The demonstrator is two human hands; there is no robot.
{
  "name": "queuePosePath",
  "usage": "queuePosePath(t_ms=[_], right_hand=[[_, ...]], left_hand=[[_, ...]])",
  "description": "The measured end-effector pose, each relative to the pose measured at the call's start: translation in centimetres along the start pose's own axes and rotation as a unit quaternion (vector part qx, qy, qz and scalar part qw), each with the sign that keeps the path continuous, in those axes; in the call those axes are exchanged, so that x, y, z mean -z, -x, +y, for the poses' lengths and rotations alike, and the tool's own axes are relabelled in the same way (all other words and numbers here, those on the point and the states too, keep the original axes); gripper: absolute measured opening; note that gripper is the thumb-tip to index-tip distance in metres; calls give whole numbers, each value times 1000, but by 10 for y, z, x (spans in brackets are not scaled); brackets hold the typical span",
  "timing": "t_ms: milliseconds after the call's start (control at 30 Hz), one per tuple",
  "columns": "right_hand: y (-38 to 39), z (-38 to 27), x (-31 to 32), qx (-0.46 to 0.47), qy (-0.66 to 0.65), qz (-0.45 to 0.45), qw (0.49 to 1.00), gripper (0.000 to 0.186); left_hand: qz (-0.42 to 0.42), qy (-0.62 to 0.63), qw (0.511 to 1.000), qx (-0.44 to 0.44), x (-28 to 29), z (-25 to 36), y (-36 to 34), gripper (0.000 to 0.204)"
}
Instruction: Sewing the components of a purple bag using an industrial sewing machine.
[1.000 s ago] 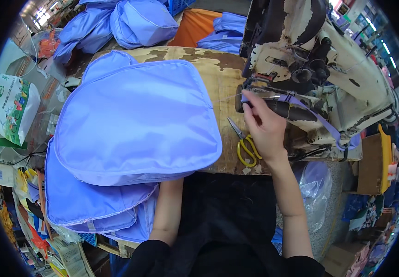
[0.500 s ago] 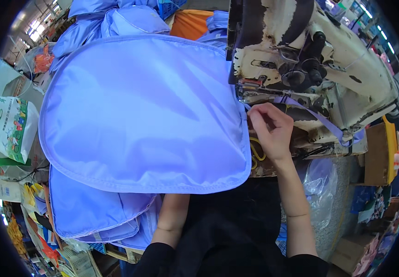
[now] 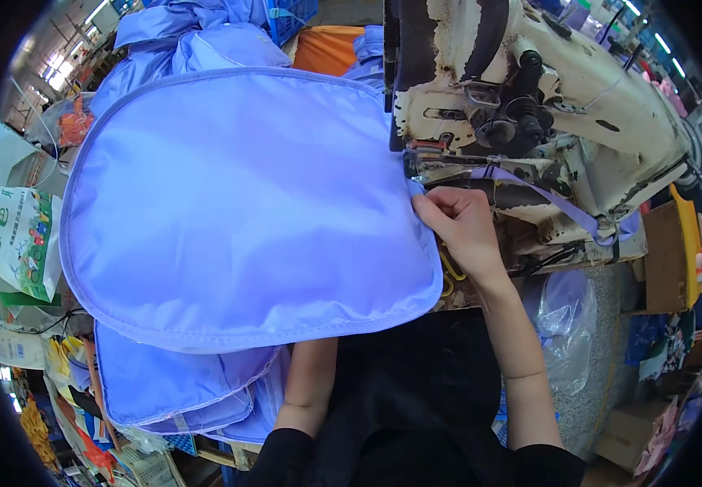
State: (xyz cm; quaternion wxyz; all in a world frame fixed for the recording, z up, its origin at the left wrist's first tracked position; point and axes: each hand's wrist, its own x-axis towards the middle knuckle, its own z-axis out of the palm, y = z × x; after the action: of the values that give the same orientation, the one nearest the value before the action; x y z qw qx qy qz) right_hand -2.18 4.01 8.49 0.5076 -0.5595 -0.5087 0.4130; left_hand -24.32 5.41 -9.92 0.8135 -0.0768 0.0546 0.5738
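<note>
A lavender padded fabric piece (image 3: pixel 245 203) with a piped rim spreads across my work surface, its right edge against the worn sewing machine (image 3: pixel 481 105) near the presser foot. My right hand (image 3: pixel 456 223) is closed in a pinch on that right edge, just below the needle area. My left forearm (image 3: pixel 310 377) runs up under the piece, which hides that hand and its fingers. More lavender pieces (image 3: pixel 164 373) lie stacked beneath, at the lower left. A lavender strap (image 3: pixel 562 203) hangs along the machine bed. Yellow-handled scissors (image 3: pixel 448 284) show partly behind my right hand.
Lavender bags (image 3: pixel 144 69) are piled at the back beside a blue crate (image 3: pixel 290 12) and orange fabric (image 3: pixel 327 53). A printed white bag (image 3: pixel 18 239) sits at the left. Cardboard (image 3: pixel 663 256) and clear plastic (image 3: pixel 566 325) are at the right.
The top piece has shifted rightward against the machine, covering most of the scissors and bare table. My right hand moved from the machine bed onto the piece's edge and now pinches it.
</note>
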Motion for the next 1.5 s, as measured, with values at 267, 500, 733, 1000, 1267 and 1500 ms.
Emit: queuePosePath(t_ms=[267, 500, 733, 1000, 1267, 1500], right_hand=[[-4, 0, -2, 39, 44, 12, 998, 27], [6, -22, 1, -89, -35, -7, 995, 22], [69, -68, 146, 211, 203, 490, 821, 25], [-7, -123, 445, 157, 496, 431, 737, 45], [-9, -32, 431, 296, 139, 532, 781, 49], [-7, -50, 494, 92, 419, 521, 738, 36]], left_hand=[[-22, -48, 999, 4, -7, 10, -67, 63], [-20, -1, 998, 51, -16, 8, -131, 70], [50, 131, 990, 12, 0, -16, -87, 62], [-71, -751, 654, 59, -91, -96, 39, 17], [-144, -691, 524, -476, -154, -107, 17, 26], [-122, -703, 474, -516, -159, -108, -3, 24]])
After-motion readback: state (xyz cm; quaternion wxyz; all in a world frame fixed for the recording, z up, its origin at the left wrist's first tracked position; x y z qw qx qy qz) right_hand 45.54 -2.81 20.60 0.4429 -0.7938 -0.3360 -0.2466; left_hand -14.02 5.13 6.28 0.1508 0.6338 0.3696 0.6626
